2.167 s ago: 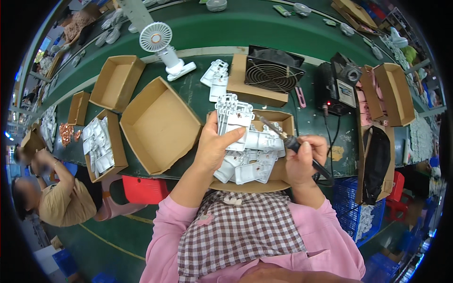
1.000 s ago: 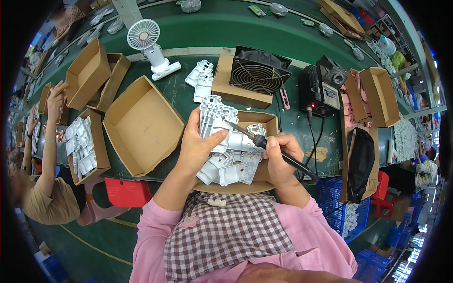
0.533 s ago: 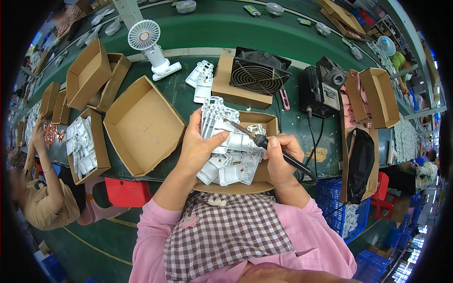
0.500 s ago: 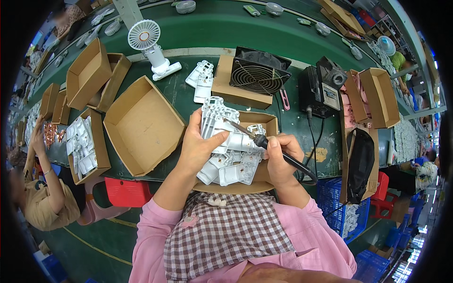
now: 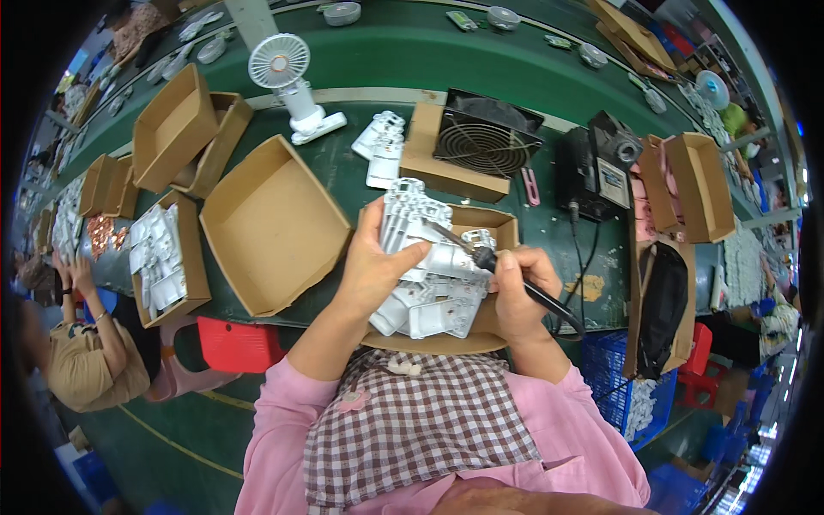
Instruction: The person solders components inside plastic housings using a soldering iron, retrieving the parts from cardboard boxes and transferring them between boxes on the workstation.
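Note:
My left hand point(image 5: 378, 262) is closed around a stack of white plastic housings point(image 5: 412, 210), thumb across the front. In my right hand point(image 5: 525, 287) is a soldering iron point(image 5: 485, 257) with a dark handle, held like a pen. Its metal tip points up and left and meets, or nearly meets, the face of the front housing; the exact contact is too small to tell. Below my hands, more white housings point(image 5: 438, 313) lie in a cardboard box point(image 5: 493, 330) at the table's near edge.
An open cardboard box point(image 5: 275, 232) stands left of my hands, beside a box of white parts point(image 5: 193, 266). Behind are a small white fan point(image 5: 296, 90), a black metal-grilled fan point(image 5: 489, 142) and pink tweezers point(image 5: 530, 186). A black soldering station point(image 5: 592, 176) stands right. A person point(image 5: 99, 343) works at left.
The whole view has shifted slightly, so things appear a little further right. Both hands keep their grip, and the iron's tip stays at the stack. The person at left has lowered their hands.

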`<state>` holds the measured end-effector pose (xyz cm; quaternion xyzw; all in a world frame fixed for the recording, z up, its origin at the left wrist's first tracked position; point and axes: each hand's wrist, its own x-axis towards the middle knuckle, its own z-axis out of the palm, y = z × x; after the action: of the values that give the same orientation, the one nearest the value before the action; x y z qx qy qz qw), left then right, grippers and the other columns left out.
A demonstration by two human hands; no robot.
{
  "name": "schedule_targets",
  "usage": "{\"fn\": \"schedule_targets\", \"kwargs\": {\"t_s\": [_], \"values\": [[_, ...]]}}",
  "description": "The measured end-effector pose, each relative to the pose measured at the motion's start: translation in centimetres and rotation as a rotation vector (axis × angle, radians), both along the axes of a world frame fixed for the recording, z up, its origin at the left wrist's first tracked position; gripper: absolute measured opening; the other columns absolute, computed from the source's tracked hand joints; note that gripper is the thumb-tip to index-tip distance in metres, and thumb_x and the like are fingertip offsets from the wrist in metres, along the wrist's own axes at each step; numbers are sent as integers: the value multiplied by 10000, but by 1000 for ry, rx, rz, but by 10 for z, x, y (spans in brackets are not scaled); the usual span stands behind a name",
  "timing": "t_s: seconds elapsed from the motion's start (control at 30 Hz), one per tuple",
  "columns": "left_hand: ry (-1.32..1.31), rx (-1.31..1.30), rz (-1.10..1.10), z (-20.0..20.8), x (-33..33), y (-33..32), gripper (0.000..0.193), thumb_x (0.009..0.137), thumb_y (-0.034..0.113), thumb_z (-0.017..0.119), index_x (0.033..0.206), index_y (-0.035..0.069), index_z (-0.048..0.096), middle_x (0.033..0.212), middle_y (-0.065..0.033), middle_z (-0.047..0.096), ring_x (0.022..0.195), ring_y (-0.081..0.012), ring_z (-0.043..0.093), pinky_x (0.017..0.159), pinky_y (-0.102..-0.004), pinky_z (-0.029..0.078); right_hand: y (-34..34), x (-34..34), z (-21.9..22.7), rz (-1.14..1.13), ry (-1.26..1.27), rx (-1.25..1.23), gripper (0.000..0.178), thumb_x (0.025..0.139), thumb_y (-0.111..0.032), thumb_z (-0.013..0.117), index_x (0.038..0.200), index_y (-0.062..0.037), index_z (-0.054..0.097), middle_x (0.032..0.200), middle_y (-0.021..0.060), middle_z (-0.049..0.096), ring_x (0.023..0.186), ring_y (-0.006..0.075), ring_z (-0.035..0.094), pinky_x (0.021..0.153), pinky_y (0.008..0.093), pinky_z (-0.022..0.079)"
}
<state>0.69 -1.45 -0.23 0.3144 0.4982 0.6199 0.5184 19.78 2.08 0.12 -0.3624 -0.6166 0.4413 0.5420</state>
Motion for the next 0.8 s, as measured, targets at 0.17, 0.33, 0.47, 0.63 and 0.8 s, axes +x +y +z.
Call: {"fn": "schedule_targets", "kwargs": {"t_s": [0.17,0.33,0.47,0.63,0.8], "values": [[78,30,-8,-13,1,2,764,688,70,778,1318,-29,358,1234,-119,485,1140,-192,482,988,-307,381,-4,0,5,-113,116,-7,194,877,-59,557,707,-68,464,619,10,455,477,62,399,439,194,324],[169,-64,-18,-4,9,5,862,646,134,807,1354,-19,340,1214,-132,470,1143,-207,474,969,-304,393,-2,13,6,-73,227,42,176,890,-144,533,754,-44,484,660,44,475,508,68,383,432,197,291],[126,-29,-8,-8,5,1,935,605,189,870,1342,-38,341,1240,-117,479,1155,-187,474,992,-300,380,3,12,-2,-42,251,142,165,895,-185,538,857,-27,507,691,82,517,501,96,445,463,230,360],[-92,-12,11,2,1,-1,430,859,100,634,1231,6,440,1025,-47,598,856,-84,578,688,-244,498,-1,12,-6,52,265,66,64,889,-73,554,898,-18,522,744,80,553,580,88,487,553,233,406],[-52,48,66,1,7,1,327,883,60,583,1189,-5,485,1036,-56,608,885,-89,577,755,-240,479,-4,15,4,64,152,51,60,883,-43,566,877,-11,515,729,72,576,601,83,497,545,225,406]]}}
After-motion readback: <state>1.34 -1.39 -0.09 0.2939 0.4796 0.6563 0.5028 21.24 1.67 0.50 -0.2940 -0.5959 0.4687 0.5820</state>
